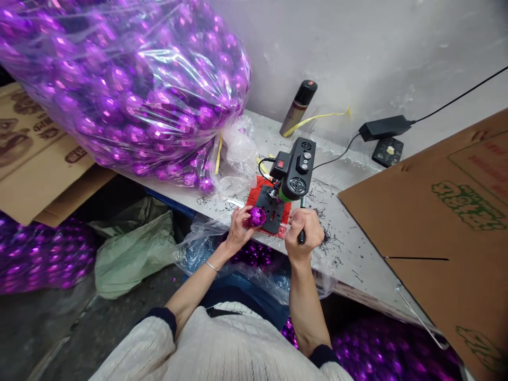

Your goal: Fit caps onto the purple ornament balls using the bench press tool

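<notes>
My left hand is closed around the near side of a shiny purple faceted ball, at the front left of a small black press machine. My right hand wraps round the machine's lever handle, whose black end sticks out below the fist. The machine stands on a black base plate over a red sheet. Its head hides what lies straight beneath it.
A big clear bag of purple balls lies on the table at left. Behind the machine stand a spray can and a power adapter. A cardboard box is at right. Short black bits litter the tabletop.
</notes>
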Tool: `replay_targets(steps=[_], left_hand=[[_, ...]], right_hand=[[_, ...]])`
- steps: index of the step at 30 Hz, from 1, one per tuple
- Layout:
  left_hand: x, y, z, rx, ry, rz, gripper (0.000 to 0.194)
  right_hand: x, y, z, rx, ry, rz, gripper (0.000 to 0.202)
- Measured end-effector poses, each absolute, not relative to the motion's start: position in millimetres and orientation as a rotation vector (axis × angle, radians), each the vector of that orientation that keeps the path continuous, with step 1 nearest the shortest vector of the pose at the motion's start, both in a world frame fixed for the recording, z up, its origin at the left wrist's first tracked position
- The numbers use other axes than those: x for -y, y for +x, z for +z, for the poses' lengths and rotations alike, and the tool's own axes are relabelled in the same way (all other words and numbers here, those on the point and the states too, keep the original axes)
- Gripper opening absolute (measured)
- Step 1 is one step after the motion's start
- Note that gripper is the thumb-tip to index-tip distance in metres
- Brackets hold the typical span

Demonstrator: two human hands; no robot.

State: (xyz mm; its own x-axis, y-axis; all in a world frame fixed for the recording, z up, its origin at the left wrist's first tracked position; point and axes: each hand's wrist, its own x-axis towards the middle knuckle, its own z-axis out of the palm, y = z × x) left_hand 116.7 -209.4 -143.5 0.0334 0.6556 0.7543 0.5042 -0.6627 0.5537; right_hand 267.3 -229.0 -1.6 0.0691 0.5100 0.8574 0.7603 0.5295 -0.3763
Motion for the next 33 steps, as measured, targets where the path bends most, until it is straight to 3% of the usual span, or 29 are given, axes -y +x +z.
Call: replay_targets(steps=[10, 18, 23, 33], left_hand=[[208.8, 104.5, -139.8, -1.239, 2.172, 1.671, 0.05], [204.5, 128.4, -118.4, -1.518, 1.782, 1.153, 0.052], [192.9, 140.3, -112.9, -1.583, 1.742, 1.008, 0.051], [179.6, 140.2, -119.7, -1.386, 1.939, 1.173, 0.056]], right_hand=[[227.8, 267.7, -3.2, 1.591, -1.106, -0.284, 0.022], [227.1, 267.8, -1.1, 1.58, -1.118, -0.269, 0.022], [226.9, 268.1, 3.0, 1.597, -1.124, -0.272, 0.021], [228.8, 268.0, 2.7, 1.623, -1.13, -0.284, 0.02]])
